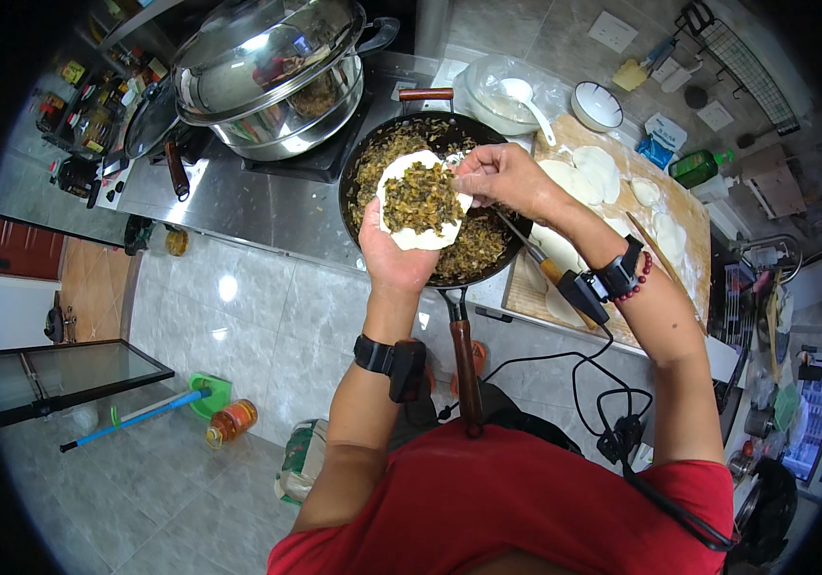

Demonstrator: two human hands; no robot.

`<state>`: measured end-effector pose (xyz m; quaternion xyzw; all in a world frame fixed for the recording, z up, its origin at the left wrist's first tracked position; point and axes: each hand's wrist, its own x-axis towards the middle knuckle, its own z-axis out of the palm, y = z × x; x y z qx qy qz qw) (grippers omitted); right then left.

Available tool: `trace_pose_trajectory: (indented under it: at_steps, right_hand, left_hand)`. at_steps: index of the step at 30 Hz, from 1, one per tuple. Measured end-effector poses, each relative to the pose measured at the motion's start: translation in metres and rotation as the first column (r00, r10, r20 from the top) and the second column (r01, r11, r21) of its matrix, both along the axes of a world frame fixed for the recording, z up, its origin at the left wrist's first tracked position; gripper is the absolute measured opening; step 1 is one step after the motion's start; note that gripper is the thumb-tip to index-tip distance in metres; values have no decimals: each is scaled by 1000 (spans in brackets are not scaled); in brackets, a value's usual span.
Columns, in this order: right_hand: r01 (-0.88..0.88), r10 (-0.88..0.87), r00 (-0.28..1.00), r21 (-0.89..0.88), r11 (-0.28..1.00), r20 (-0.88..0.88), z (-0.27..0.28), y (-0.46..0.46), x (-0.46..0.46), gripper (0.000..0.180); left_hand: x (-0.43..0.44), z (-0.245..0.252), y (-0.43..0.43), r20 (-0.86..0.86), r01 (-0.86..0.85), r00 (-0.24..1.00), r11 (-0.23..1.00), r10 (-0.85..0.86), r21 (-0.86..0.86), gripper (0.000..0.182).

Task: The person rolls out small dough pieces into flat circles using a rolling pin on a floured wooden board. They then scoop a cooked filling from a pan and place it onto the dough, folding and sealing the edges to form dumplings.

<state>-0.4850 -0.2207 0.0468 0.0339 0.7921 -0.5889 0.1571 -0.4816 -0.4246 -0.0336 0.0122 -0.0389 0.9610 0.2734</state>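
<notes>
On the palm of my left hand (398, 255) lies a round dough wrapper (411, 239), held above the pan. A mound of chopped, brownish-green vegetable filling (421, 198) covers its middle, leaving a white rim of dough. My right hand (500, 176) pinches the wrapper's right edge between thumb and fingers. Beneath both hands, a black frying pan (348, 215) contains more of the same filling (479, 255). A utensil with a metal shaft and wooden handle (553, 273) rests over the pan's right rim; its working end is hidden.
Right of the pan, a floured wooden board (695, 237) carries several dough rounds (598, 172) and a rolling pin (651, 241). Behind stand a glass bowl (479, 93) with a white spoon (536, 111) and a small bowl (596, 106). A lidded steamer pot (267, 108) occupies the left stove. The pan's handle (462, 366) points towards me.
</notes>
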Motion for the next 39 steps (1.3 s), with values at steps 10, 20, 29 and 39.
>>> trace_pose_trajectory:
  at_steps: [10, 20, 29, 39]
  right_hand:
    - [168, 329, 780, 684, 710, -533, -20, 24, 6, 37]
    - [119, 216, 665, 387, 914, -715, 6, -17, 18, 27]
    - [235, 95, 668, 330, 914, -738, 11, -24, 11, 23]
    - [342, 279, 589, 547, 764, -758, -6, -3, 7, 26]
  left_hand:
    - [-7, 4, -6, 26, -38, 999, 987, 43, -157, 55]
    - [-12, -12, -6, 18, -10, 1000, 1000, 10, -3, 54]
    - [-13, -8, -1, -91, -15, 996, 998, 20, 55, 53]
    - [-15, -2, 0, -44, -61, 997, 998, 60, -28, 54]
